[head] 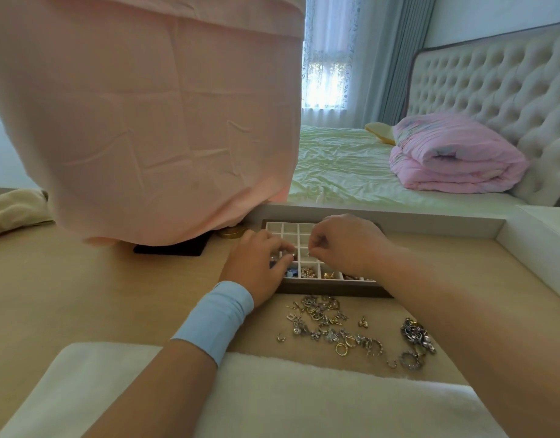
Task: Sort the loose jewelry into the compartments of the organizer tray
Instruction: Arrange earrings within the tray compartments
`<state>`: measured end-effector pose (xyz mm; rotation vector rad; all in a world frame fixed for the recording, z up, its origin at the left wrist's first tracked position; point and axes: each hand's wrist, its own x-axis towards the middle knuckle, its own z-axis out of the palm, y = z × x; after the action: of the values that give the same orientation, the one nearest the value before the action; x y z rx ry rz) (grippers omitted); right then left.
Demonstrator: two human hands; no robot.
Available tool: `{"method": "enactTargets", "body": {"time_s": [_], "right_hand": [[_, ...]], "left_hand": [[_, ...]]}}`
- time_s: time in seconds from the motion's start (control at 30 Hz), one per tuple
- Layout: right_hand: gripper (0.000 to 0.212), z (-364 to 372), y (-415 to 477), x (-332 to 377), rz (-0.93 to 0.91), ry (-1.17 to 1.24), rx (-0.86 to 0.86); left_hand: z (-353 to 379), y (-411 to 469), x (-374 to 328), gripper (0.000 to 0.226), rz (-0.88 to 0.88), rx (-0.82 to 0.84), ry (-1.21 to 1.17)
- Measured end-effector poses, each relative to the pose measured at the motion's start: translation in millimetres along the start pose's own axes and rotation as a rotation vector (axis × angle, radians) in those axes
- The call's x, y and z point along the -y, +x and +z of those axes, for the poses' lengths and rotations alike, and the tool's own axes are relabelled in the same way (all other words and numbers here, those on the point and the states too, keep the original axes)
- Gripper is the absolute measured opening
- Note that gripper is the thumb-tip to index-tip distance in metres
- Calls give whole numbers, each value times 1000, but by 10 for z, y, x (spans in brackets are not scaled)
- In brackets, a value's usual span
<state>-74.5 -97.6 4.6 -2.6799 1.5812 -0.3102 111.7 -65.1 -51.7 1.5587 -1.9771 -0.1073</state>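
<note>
The organizer tray (329,290), brown-rimmed with white compartments, lies on the wooden tabletop. Its near row holds blue, gold and dark pieces; the far cells look bare. My left hand (256,263) hovers over the tray's left side and pinches a small silver piece (292,255) between thumb and fingertips. My right hand (345,245) is over the tray's middle, fingers curled, pinching something tiny that is too small to name. A scatter of loose jewelry (335,327), rings, earrings and charms in silver and gold, lies in front of the tray.
A pink cloth (152,121) hangs over something at the back left, with a black pad (174,248) and a gold lid (231,232) below it. White fabric (272,390) covers the near edge. A raised white ledge (537,248) borders the right. A bed lies beyond.
</note>
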Motion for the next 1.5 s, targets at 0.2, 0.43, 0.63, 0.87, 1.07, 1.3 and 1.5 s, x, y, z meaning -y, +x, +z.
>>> {"method": "enactTargets", "body": {"time_s": [0.2, 0.43, 0.63, 0.87, 1.07, 1.3, 1.5], "right_hand": [[13, 61, 273, 70, -62, -209, 117], [12, 164, 373, 49, -86, -270, 101], [2, 164, 360, -10, -80, -215, 74], [18, -109, 99, -101, 8, -19, 53], [8, -377, -528, -218, 22, 91, 59], [6, -242, -1066, -330, 111, 225, 305], [27, -72, -1115, -179, 79, 141, 259]], "left_hand": [[-1, 24, 102, 16, -19, 14, -44], [-83, 92, 242, 19, -104, -33, -200], [-114, 109, 325, 17, -183, -15, -228], [-166, 92, 120, 21, -65, 20, 69], [-257, 19, -462, 6, 124, 204, -122], [-162, -148, -892, 7, 246, 554, 16], [-136, -173, -844, 14, 229, 611, 79]]}}
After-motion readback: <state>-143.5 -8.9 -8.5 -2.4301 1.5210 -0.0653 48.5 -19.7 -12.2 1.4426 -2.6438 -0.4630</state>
